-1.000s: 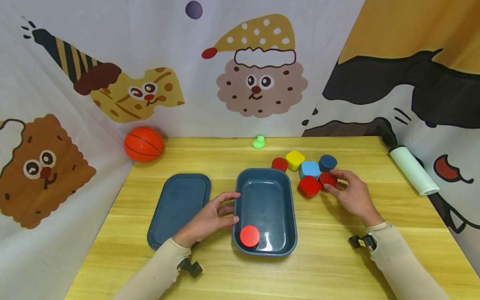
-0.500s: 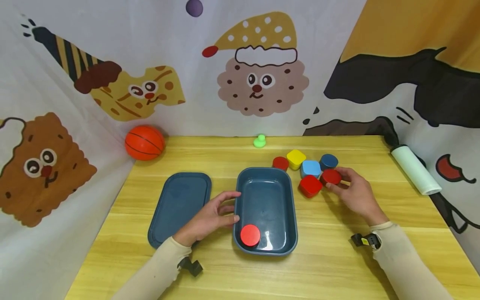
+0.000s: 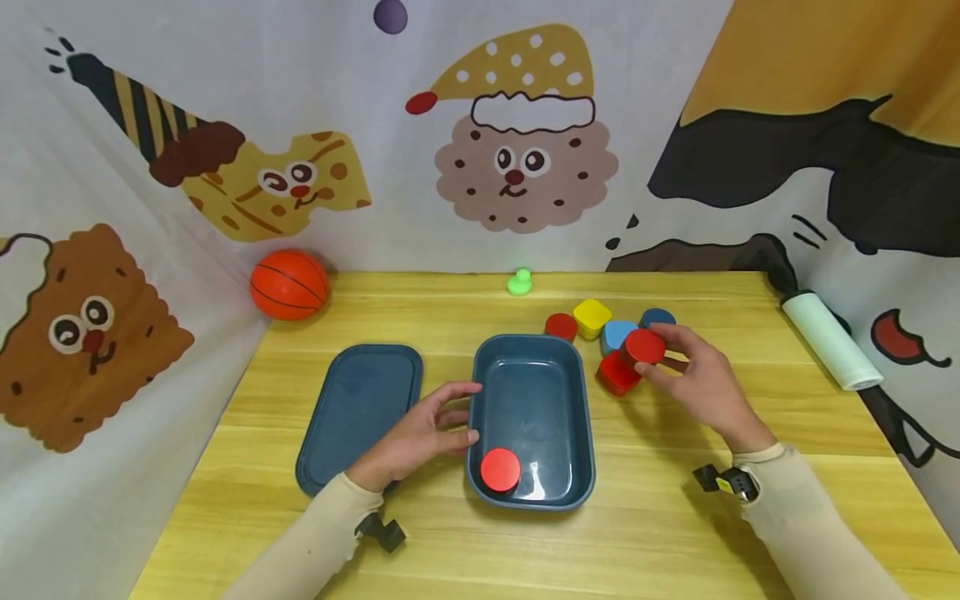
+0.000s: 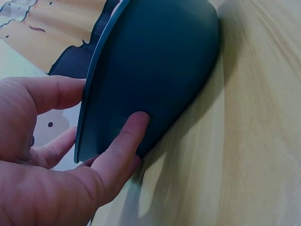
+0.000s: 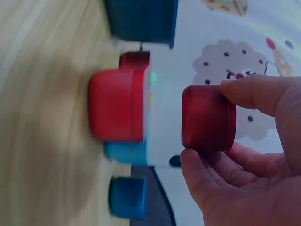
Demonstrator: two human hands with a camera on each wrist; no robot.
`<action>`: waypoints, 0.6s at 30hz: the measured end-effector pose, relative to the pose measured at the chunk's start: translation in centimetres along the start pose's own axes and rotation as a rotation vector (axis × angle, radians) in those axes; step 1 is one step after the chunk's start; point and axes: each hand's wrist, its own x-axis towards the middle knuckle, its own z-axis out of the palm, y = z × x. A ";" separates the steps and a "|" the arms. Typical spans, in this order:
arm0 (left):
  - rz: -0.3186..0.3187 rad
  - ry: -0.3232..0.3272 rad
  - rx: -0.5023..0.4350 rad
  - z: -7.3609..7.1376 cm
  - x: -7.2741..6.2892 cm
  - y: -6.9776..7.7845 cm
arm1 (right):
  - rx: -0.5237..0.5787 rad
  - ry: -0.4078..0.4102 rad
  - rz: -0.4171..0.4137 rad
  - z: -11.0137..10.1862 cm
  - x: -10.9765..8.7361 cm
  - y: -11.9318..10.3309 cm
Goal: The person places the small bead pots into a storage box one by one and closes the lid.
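My right hand (image 3: 705, 387) pinches a small round red tin (image 3: 643, 347) between thumb and fingers, raised over the cluster. In the right wrist view the tin (image 5: 207, 117) shows a lid seam and hangs well above the table. Below it lies a red square-cornered tin (image 3: 617, 375), with a light blue tin (image 3: 615, 335) and a dark blue one (image 3: 658, 317) behind. My left hand (image 3: 420, 437) rests its fingertips against the left side of a dark blue-grey box (image 3: 588, 450); in the left wrist view one fingertip touches its outer wall (image 4: 155, 61). Inside sits another round red tin (image 3: 500, 470).
A matching flat lid (image 3: 360, 408) lies left of the box. Behind the box are a red tin (image 3: 560, 327) and a yellow tin (image 3: 592, 318). Farther back stand a green duck-like toy (image 3: 519, 282) and an orange ball (image 3: 289, 285). A pale roll (image 3: 831, 340) lies at right.
My right hand first slid the round red tin slightly right from the cluster, then raised it up and leftward over the square-cornered one. The left hand and box stay put.
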 end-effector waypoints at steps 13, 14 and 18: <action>-0.008 0.006 0.007 0.1 0.0 0.2 | 0.018 -0.030 -0.199 2.5 -0.2 -2.9; -0.008 0.007 0.009 0.1 -0.1 0.2 | 0.019 -0.041 -0.207 2.6 -0.3 -3.1; -0.007 0.010 0.010 0.1 -0.1 0.2 | 0.031 -0.102 -0.223 3.3 -0.6 -3.9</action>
